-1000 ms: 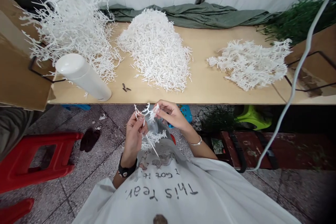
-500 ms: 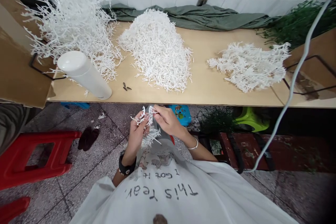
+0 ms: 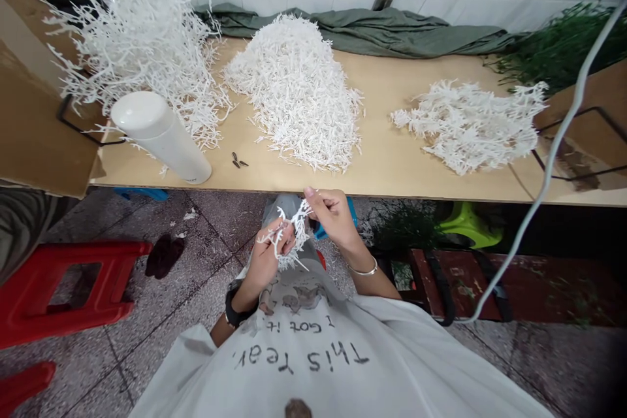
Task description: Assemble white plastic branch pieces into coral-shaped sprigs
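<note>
In front of my shirt, below the table edge, my left hand (image 3: 267, 255) is closed around white branching plastic-looking sprigs (image 3: 296, 225). My right hand (image 3: 333, 214) pinches the upper right end of these sprigs between thumb and fingers. More white sprigs lie on my lap under the hands. On the table (image 3: 382, 163) stand three white heaps: long tangled branches (image 3: 142, 52) at the left, a dense pile of short pieces (image 3: 298, 91) in the middle, and a looser bunch of sprigs (image 3: 475, 124) at the right.
A white bottle (image 3: 161, 137) and three dark seeds (image 3: 239, 160) are near the table's front edge. Cardboard boxes (image 3: 39, 104) flank both ends. A white cable (image 3: 548, 163) hangs at the right. A red stool (image 3: 98, 281) stands on the floor at the left.
My right hand has moved up and to the right, away from my left hand, drawing one end of the sprigs with it. My left hand has shifted slightly right.
</note>
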`<state>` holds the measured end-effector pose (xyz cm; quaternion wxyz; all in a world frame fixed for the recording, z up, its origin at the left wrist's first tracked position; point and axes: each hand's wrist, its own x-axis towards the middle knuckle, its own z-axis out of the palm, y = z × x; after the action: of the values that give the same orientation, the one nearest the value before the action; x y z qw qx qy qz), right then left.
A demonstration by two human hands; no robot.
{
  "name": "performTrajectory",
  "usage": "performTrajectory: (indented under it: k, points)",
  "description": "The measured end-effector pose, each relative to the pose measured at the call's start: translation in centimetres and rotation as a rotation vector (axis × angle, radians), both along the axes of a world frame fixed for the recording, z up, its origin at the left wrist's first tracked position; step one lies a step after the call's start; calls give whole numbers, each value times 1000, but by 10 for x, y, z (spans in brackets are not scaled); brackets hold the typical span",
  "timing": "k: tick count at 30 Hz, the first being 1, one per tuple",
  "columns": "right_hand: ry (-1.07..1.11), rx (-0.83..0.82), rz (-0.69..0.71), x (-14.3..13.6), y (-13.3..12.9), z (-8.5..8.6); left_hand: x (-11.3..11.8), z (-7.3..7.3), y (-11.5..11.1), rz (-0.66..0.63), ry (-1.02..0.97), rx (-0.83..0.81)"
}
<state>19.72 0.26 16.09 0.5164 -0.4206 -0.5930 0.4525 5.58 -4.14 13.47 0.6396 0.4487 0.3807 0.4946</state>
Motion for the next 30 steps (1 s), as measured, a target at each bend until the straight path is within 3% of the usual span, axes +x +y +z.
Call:
performTrajectory:
  k: [6,10,15,21,28,30]
  points:
    - [-142,263,-158,-2,-6,27,-1,11,-4,-37,31,106]
    - [-173,314,-139,5,-1,40,2,14,-4,-20,28,160]
    - [-102,192,-20,10,7,48,5,20,-4,5,23,123]
    - [11,52,-79,9,13,49,9,28,-2,57,19,67]
    - [274,-95,144,-1,25,48,13,31,-1,38,-22,52]
    - [227,-71,89,2,30,50,13,30,-1,50,-42,33]
